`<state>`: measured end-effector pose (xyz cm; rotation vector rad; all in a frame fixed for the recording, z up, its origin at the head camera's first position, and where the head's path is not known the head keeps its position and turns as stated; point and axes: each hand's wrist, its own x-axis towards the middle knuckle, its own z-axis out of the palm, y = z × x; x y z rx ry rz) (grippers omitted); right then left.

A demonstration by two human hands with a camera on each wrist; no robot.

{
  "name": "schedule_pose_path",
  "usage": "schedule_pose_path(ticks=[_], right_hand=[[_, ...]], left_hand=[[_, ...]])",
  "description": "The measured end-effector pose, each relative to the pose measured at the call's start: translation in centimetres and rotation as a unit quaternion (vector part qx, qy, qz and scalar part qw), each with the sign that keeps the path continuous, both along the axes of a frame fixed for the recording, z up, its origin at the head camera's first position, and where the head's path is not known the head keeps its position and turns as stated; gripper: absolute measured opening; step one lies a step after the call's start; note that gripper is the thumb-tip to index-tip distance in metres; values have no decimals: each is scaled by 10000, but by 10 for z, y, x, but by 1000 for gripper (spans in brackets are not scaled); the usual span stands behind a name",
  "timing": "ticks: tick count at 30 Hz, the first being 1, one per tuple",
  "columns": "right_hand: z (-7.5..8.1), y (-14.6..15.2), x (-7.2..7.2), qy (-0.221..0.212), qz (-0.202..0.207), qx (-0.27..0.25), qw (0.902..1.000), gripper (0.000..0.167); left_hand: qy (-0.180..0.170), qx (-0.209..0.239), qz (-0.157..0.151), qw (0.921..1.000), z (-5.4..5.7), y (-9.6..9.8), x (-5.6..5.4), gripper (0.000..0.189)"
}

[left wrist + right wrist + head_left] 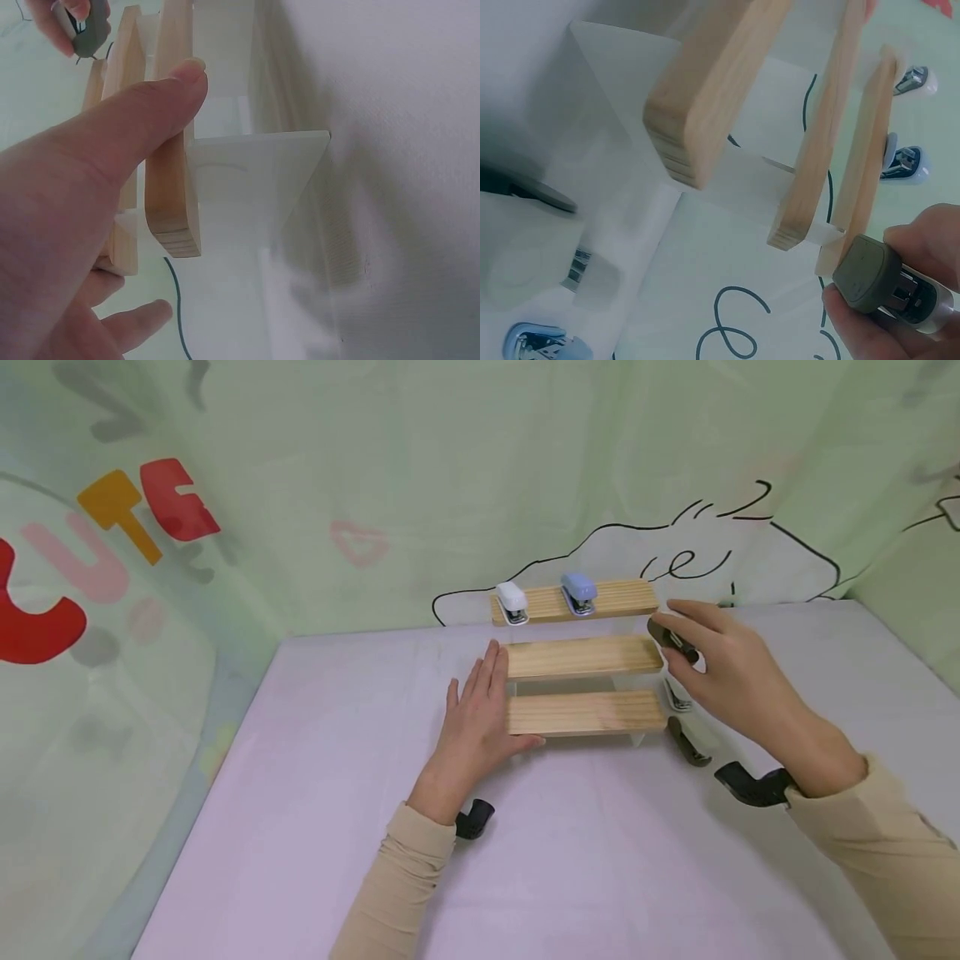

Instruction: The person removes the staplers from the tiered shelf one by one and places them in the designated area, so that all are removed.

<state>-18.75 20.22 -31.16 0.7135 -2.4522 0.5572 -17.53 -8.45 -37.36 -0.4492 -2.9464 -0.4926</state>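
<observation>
A three-step wooden rack [585, 714] with pale see-through supports stands on the table. My left hand [480, 718] presses against its left end, fingers straight beside the middle plank [577, 658] and thumb on the front edge of the lowest one. My right hand [731, 664] pinches a dark grey-green mini stapler [673, 639] between thumb and fingers, close by the right ends of the upper planks. On the top plank [622, 599] sit a white stapler [512, 602] at the left and a blue stapler [578, 592] near the middle.
Right of the rack, a light-coloured stapler [677, 696] and a dark one [688, 742] lie on the lilac-white tabletop [337, 793]. Behind the rack hangs a pale green printed curtain [450, 460]. Black curved pieces [750, 783] sit at both wrists.
</observation>
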Motion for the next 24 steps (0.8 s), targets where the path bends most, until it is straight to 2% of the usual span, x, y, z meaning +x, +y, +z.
schedule_pose_path(ticks=[11,24], right_hand=[[-8,6,9,68,-24,-72,9999,44],[-12,11,20,219,-58,-130,9997,47]], left_hand=[[98,-25,-24,9999,0,-1,0,128],[55,-10,-24,10000,1,-1,1,128]])
